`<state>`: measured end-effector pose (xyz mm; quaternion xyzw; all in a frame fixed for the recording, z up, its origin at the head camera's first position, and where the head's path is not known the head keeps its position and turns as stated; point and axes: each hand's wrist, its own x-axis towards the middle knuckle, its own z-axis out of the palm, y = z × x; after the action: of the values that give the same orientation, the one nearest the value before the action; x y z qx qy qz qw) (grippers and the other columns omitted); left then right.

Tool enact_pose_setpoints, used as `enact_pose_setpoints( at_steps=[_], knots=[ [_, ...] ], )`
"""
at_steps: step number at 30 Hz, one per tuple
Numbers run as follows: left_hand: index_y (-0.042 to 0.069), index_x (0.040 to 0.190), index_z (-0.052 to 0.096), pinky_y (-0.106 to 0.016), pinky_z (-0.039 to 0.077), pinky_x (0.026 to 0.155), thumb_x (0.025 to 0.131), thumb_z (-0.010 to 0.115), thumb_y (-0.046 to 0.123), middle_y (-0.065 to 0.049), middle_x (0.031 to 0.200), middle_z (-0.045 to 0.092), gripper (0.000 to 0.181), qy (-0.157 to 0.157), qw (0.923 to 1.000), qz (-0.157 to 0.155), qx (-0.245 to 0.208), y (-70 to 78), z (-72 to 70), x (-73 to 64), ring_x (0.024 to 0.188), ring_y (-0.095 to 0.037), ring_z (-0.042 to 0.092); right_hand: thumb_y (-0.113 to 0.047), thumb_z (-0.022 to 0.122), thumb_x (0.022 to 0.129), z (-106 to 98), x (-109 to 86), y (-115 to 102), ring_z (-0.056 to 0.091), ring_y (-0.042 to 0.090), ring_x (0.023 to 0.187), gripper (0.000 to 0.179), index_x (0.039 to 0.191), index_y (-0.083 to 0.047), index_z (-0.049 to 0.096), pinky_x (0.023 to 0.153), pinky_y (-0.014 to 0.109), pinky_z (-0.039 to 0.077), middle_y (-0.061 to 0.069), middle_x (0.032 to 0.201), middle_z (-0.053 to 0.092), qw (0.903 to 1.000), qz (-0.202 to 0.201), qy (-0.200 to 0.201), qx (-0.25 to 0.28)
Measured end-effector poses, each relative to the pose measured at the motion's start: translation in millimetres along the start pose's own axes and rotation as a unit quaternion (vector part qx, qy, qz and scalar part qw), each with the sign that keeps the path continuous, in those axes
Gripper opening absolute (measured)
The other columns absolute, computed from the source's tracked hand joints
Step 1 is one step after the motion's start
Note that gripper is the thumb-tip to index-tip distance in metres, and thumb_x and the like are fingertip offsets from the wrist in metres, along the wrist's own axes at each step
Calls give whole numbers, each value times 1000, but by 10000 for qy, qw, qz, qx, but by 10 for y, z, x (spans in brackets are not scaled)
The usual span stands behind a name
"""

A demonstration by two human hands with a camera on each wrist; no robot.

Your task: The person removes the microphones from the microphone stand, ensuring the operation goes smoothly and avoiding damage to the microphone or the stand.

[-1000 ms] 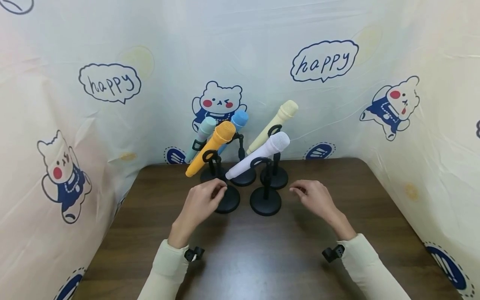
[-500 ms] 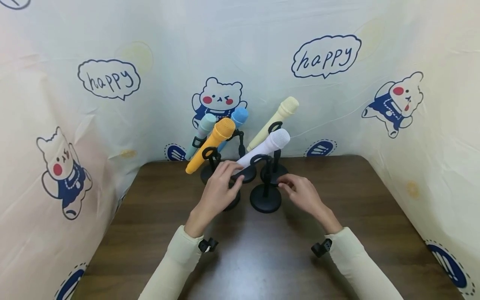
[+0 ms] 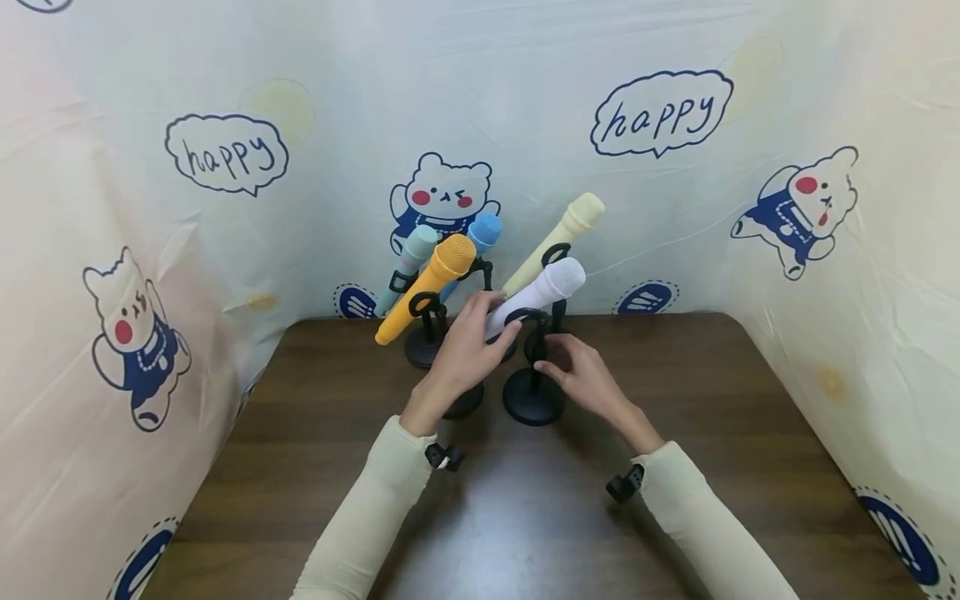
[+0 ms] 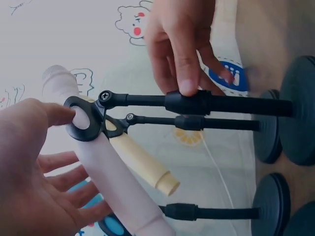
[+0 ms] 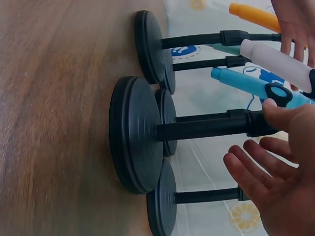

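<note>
A pale lavender microphone [image 3: 536, 296] sits tilted in the ring clip [image 4: 83, 119] of a black desk stand [image 3: 534, 396]. My left hand [image 3: 468, 346] is around its lower half; in the left wrist view the thumb lies at the clip and the spread fingers pass behind the microphone, their tips hidden. My right hand [image 3: 581, 375] is at the same stand's upright. Its thumb overlaps the collar [image 5: 258, 123] in the right wrist view, while the other fingers spread apart from the pole. A cream microphone [image 3: 555, 242] leans in its own stand just behind.
Left of my left hand, an orange microphone [image 3: 427, 287], a teal microphone [image 3: 405, 267] and a blue microphone [image 3: 485, 232] rest in similar stands. Their round bases crowd the back of the brown wooden table [image 3: 337, 467]. A printed cloth [image 3: 517, 100] hangs behind and at both sides.
My left hand has moved right and forward from beside the orange microphone's stand to the lavender microphone. The right hand has moved left to the stand's upright. The microphones keep their tilt.
</note>
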<state>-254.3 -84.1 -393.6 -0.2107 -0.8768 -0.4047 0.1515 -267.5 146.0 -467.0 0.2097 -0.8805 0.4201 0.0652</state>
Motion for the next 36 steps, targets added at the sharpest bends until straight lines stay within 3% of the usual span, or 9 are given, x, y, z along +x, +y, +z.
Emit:
enact_pose_setpoints(
  at_steps=[5, 9, 20, 28, 36],
  knots=[
    [14, 153, 48, -54, 57, 108, 103, 72, 41, -8, 140, 57, 61, -533, 9983, -141, -180, 3, 73, 108, 119, -27, 59, -24, 77, 101, 54, 7, 3, 76, 28, 99, 47, 139, -2, 61, 87, 46, 65, 17, 118, 75, 9998, 59, -192, 88],
    [19, 156, 48, -54, 55, 110, 105, 69, 42, -6, 142, 59, 60, -787, 9964, -135, -299, -28, 124, 138, 121, -26, 59, -21, 76, 101, 97, -11, 1, 77, 26, 95, 38, 132, -2, 64, 85, 45, 66, 15, 110, 77, 9997, -81, -200, 84],
    [18, 151, 51, -53, 56, 107, 106, 67, 38, -7, 141, 59, 52, -887, 9948, -146, -483, -36, 119, 106, 118, -27, 60, -21, 75, 102, 118, -45, 25, 79, 27, 96, 29, 124, -3, 69, 86, 45, 67, 15, 109, 79, 9998, -188, -53, -37],
    [16, 143, 55, -48, 58, 98, 103, 72, 35, -6, 129, 64, 47, -923, 9939, 15, -606, -18, 112, 55, 110, -26, 61, -21, 77, 101, 109, -147, -10, 79, 27, 102, 32, 126, -5, 66, 90, 46, 66, 14, 111, 79, 9998, -49, -41, 185],
    [16, 145, 56, -50, 59, 101, 102, 74, 34, -7, 133, 65, 50, -1046, 9922, 2, -676, 47, 60, 0, 111, -26, 63, -19, 79, 99, 63, -220, -78, 78, 22, 95, 28, 121, -7, 67, 85, 40, 66, 10, 105, 79, 9996, -110, -59, 258]
  ],
)
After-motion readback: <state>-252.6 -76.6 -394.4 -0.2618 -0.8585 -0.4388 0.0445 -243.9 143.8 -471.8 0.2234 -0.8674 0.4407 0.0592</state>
